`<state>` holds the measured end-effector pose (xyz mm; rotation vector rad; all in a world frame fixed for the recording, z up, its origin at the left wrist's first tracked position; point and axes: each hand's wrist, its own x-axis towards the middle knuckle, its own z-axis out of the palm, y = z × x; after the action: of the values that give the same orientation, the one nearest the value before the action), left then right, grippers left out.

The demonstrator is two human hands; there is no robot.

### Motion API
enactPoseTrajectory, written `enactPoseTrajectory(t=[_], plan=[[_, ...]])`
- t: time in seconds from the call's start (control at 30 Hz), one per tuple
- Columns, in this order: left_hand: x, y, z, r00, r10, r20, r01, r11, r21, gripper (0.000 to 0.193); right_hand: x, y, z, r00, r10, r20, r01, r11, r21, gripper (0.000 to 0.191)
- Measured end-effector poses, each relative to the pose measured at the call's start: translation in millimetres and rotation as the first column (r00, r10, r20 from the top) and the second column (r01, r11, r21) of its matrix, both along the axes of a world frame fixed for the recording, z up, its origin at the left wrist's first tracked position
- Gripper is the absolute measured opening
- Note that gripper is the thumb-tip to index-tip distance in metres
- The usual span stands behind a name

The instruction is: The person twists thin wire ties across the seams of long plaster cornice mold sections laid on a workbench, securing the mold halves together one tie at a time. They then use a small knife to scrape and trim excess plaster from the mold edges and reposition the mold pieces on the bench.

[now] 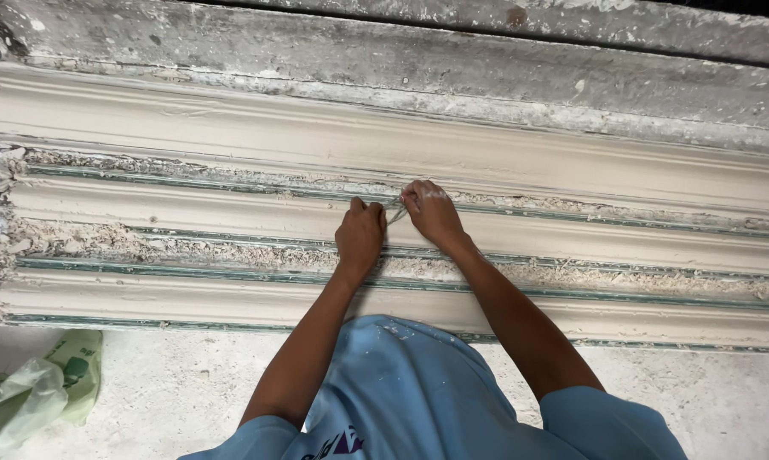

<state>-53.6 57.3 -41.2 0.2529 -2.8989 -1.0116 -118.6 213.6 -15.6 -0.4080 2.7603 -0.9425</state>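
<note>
**Hands on fibre at second moulding**

Left hand (360, 236) and right hand (433, 213) each pinch an end of a thin fibre strand (395, 213), stretched between them over the second moulding (188, 213). A green bag (35, 388) lies well left, below the mouldings.

- Green plastic bag (31, 392), crumpled, lying on the pale floor (188, 383) at lower left.
- Rough grey concrete ledge (486, 77), spattered white, along the top.
- Blue shirt (410, 400), speckled with plaster.
</note>
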Motion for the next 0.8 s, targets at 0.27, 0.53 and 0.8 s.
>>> enactPoseTrajectory(t=[0.27,0.53,0.8], plan=[[-13,-15,5,0.958,-0.258,-0.125,0.241,0.961,-0.136,0.011,17,11,19,0.952,0.134,-0.275,-0.125,0.991,0.048,0.041],[-39,-43,96,0.871,-0.481,-0.096,0.479,0.791,0.381,0.023,12,-4,67,0.977,0.210,-0.040,-0.213,0.974,-0.078,0.039],[-61,-51,133,0.861,-0.508,-0.035,0.230,0.327,0.916,0.026,29,10,79,1.000,0.000,-0.001,0.000,0.915,-0.404,0.028]])
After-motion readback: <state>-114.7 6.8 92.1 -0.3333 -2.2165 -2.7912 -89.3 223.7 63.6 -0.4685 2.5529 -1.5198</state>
